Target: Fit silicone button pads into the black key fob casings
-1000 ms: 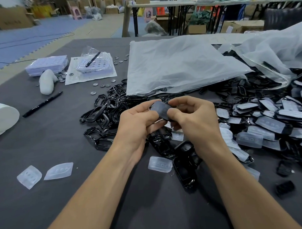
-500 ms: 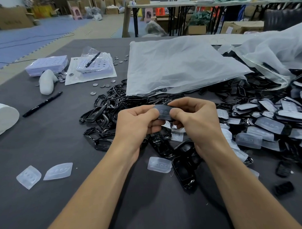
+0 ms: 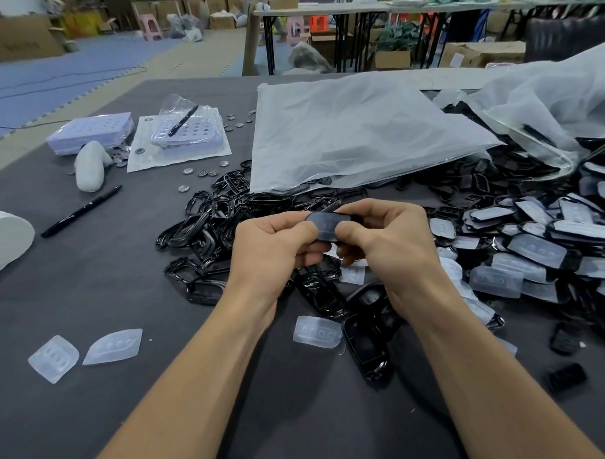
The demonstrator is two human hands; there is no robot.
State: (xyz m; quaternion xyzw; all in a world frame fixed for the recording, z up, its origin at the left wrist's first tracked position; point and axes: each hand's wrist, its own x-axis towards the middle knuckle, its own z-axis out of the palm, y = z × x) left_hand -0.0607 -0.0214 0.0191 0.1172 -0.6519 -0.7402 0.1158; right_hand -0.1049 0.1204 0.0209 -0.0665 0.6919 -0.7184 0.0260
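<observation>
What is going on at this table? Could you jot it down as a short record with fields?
Held: one black casing with pad
Left hand: pinches its left end
Right hand: pinches its right end, thumb on top
Empty casings: heaped left of the hands
Fitted casings: piled at right
Loose pads: on the table, near left
</observation>
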